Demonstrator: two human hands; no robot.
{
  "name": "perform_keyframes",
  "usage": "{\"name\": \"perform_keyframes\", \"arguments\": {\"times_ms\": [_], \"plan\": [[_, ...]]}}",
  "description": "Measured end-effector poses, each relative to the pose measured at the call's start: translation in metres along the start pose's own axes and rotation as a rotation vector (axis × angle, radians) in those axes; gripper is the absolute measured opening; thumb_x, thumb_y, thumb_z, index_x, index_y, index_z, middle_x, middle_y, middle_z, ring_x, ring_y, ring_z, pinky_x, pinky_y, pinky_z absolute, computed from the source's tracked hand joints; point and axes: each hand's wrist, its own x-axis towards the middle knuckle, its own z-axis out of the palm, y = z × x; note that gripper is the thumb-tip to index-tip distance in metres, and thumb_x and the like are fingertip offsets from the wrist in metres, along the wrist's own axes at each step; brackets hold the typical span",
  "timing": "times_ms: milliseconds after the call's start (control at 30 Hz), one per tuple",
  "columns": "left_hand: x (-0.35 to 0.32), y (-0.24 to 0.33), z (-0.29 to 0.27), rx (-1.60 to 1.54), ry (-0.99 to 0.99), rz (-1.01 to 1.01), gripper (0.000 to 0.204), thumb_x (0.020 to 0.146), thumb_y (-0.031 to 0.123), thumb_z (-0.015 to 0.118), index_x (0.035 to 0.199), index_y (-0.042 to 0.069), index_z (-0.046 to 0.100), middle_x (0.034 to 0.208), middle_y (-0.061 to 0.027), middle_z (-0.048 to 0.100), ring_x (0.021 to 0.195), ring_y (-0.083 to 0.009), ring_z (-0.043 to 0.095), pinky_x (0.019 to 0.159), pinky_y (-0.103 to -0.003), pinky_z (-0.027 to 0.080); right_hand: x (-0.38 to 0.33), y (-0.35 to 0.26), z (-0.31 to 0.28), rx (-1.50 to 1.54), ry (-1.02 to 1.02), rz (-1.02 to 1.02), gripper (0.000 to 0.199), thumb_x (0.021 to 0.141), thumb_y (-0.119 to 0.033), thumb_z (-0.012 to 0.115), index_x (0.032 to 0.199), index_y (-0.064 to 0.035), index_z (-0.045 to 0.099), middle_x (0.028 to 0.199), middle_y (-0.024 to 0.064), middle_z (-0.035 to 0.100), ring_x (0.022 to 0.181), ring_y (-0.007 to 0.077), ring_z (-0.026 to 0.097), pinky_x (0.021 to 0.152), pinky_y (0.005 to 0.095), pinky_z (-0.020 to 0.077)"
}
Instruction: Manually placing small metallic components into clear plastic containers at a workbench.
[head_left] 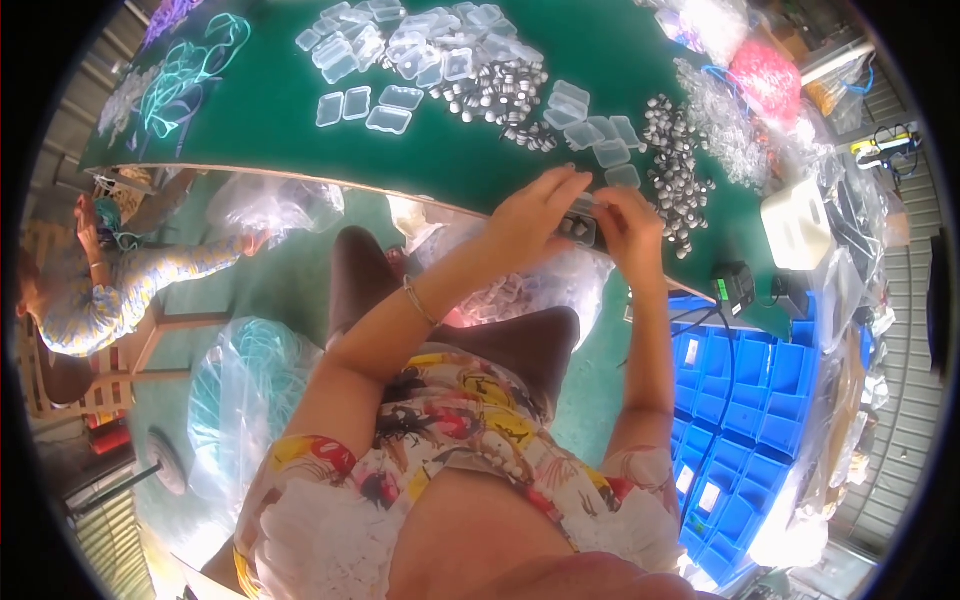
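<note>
- The left hand (530, 215) curls its fingers over a small clear plastic box (582, 222), gripping it from the left.
- The right hand (632, 222) pinches the same box from the other side.
- The box sits between both hands, at the near edge of the green table (270, 130), beside loose grey caps (680, 185).
</note>
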Motion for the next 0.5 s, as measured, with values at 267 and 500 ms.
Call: {"name": "perform_keyframes", "arguments": {"times_ms": [267, 500], "plan": [[-0.006, -0.008, 0.005, 0.182, 0.001, 0.171, 0.051, 0.064, 0.016, 0.081, 0.112, 0.019, 0.063, 0.112, -0.0092, 0.057, 0.1, -0.0299, 0.06, 0.08, -0.041, 0.049, -0.029, -0.013, 0.018, 0.017, 0.253, 0.091, 0.021, 0.074, 0.006, 0.073, 0.091, -0.0036, 0.066, 0.092, 0.0058, 0.062, 0.074, 0.0204, 0.062, 0.061, 0.0307, 0.05], [-0.005, -0.009, 0.008, 0.219, 0.018, 0.179, 0.042, 0.064, 0.019, 0.08, 0.104, 0.019, 0.067, 0.111, -0.009, 0.056, 0.101, -0.0285, 0.06, 0.078, -0.041, 0.047, -0.044, -0.014, 0.029, -0.356, 0.244, -0.101, 0.021, 0.069, -0.003, 0.074, 0.088, -0.0098, 0.068, 0.093, 0.0036, 0.058, 0.086, 0.0232, 0.058, 0.077, 0.0362, 0.0416]]}}
